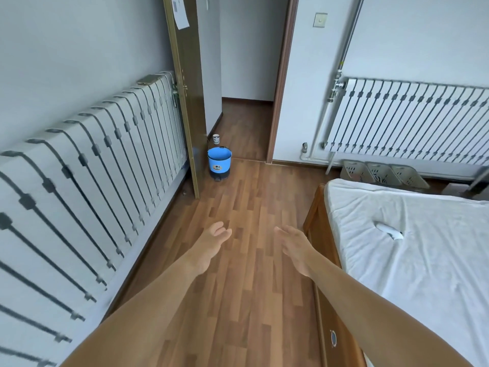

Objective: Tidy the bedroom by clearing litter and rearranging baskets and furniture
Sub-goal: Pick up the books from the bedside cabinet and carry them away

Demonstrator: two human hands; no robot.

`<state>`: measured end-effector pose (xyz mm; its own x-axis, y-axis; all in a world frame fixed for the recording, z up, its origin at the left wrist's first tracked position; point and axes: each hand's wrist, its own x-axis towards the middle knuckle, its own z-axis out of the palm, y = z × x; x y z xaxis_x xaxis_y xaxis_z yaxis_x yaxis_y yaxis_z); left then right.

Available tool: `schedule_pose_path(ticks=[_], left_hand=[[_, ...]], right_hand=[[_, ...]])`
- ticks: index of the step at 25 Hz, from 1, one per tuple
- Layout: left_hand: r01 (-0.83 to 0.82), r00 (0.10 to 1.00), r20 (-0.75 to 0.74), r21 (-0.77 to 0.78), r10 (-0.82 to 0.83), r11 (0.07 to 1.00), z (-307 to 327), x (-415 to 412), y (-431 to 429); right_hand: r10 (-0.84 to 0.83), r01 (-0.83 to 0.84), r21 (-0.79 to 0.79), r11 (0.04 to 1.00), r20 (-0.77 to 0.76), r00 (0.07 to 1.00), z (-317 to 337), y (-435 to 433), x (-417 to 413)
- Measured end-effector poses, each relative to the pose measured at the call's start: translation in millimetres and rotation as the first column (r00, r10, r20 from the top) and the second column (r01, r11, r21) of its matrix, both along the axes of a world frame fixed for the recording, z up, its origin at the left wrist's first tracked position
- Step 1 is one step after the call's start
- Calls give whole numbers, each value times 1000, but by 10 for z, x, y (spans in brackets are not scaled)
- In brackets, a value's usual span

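Both arms reach forward over the wooden floor. My left hand is open, palm turned inward, holding nothing. My right hand is open too, fingers spread, empty, close to the bed's wooden corner. A blue pedal bin stands on the floor by the open door, well ahead of both hands. Three white plastic baskets sit in a row on the floor under the right radiator, beyond the bed. A small white object lies on the bed sheet.
A bed with a white sheet and wooden frame fills the right side. Long white radiators line the left wall and the far right wall. The brown door stands open onto a hallway, with a small patterned cup behind the bin.
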<state>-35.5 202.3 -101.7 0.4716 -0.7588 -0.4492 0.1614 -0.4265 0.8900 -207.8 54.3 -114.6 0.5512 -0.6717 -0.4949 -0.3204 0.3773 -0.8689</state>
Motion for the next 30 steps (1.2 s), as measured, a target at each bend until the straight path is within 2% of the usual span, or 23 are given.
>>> schedule_pose_path(ticks=[5,8,11,17,21,23,25,30], left_hand=[[50,999,12,4,-50,999,-55,636,-757],[101,995,10,-2,-101,995,-103,1156,-1292],[174,984,20,6,-174,985,-72,1688,-1811],[287,957,45,31,-288,958,112,2570,-2790],[322,946,17,45,-323,946,123,2756,-3299],[343,939,18,45,-344,938,108,2825,-3583],[370,928,24,56,-371,927,102,2887,-3922],[386,922,24,24,-387,922,89,2995,-4919]], right_hand=[[-32,32,2,999,-34,999,-28,-611,543],[-133,133,2,991,-49,990,-39,-1051,981],[-229,231,86,969,-34,973,32,-1475,1449],[-352,349,133,928,-2,936,251,-2114,2171],[-329,328,170,929,-25,944,254,-2514,2414],[-334,338,77,938,-70,940,278,-2716,2531],[-378,378,-3,926,-41,925,172,-3053,2604],[-481,473,148,868,17,877,-66,-4038,2596]])
